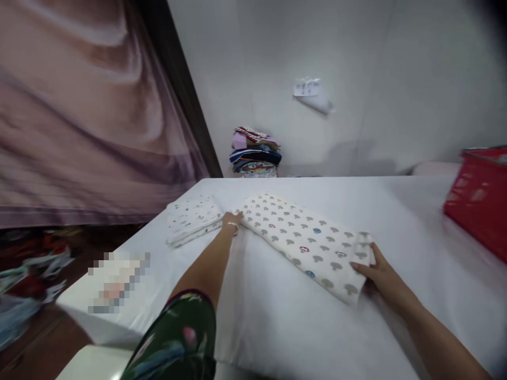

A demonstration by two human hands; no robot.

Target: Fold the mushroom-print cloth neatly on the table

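Note:
A white cloth with grey, blue and red mushroom-like prints lies in a long folded strip across the white-covered table. At its far left end, my left hand is closed on the edge; a light band circles the wrist. My right hand pinches the near right end, thumb on top and fingers mostly hidden beneath. That end is slightly raised and turned over. Just left of my left hand sits a folded white cloth with a small scattered print.
A stack of folded fabrics stands beyond the table's back edge. At the right is a red basket or bin. A pink curtain hangs on the left, above plastic bags. A pixelated patch covers something at the table's left.

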